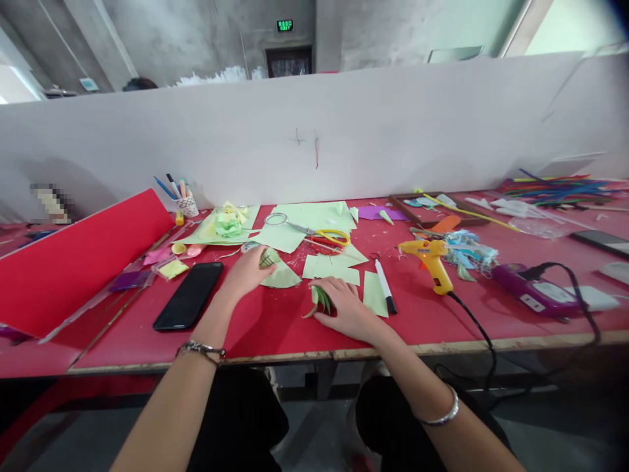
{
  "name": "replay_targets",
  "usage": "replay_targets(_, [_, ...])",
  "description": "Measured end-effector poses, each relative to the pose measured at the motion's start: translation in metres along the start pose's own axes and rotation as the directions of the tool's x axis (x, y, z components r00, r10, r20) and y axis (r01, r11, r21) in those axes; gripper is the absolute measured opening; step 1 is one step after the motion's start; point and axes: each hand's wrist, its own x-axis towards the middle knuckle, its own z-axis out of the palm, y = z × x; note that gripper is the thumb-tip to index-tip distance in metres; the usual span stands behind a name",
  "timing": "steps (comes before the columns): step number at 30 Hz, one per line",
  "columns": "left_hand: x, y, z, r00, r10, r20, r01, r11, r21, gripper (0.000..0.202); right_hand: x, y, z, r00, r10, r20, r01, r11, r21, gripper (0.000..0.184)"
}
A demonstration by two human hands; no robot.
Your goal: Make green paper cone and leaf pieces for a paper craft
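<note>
My left hand [247,270] reaches forward over the red table [275,328] and pinches a small light green paper piece [268,258] with dark lines on it. A folded light green paper shape [282,277] lies just right of that hand. My right hand [344,307] rests low on the table with its fingers curled round a bundle of green paper leaves [319,300]. Cut sheets of light green paper [329,267] lie between and beyond the two hands.
A black phone [189,295] lies left of my left hand. Scissors with yellow handles [314,233], a black-and-white marker [385,286], a yellow glue gun [432,259] with its cord, a purple device [533,290], a red sheet [73,262] and a pen cup [187,204] are around.
</note>
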Motion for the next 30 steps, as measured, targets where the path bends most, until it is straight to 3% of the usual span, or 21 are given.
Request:
replay_targets(3, [-0.014,0.024,-0.003,0.985,0.132,-0.107,-0.154,0.962,-0.225,0.036,0.002,0.002,0.001,0.997,0.047,-0.066,-0.046,0.999,0.023,0.04])
replay_targets(7, [-0.037,0.048,-0.001,0.974,0.162,-0.157,-0.217,0.861,-0.459,0.029,0.004,0.002,-0.001,0.99,0.106,-0.093,-0.096,0.99,0.104,0.041])
replay_targets(13, [-0.071,0.051,0.01,0.99,0.144,0.008,-0.1,0.73,-0.676,0.028,0.002,0.0,-0.006,0.993,0.092,-0.071,-0.08,0.984,0.157,0.044])
replay_targets(17, [-0.079,0.047,0.022,0.979,0.164,0.118,-0.036,0.718,-0.695,0.033,0.002,-0.002,-0.007,1.0,-0.008,-0.003,0.008,0.992,0.124,0.057])
replay_targets(20, [-0.078,0.047,0.028,0.984,0.136,0.115,-0.027,0.75,-0.66,0.036,0.001,-0.003,-0.006,0.997,-0.062,0.054,0.053,0.987,0.154,0.06])
replay_targets(30, [-0.077,0.042,0.031,0.985,0.122,0.121,-0.005,0.728,-0.685,0.035,0.002,-0.002,-0.005,0.998,-0.068,0.019,0.058,0.944,0.325,0.052])
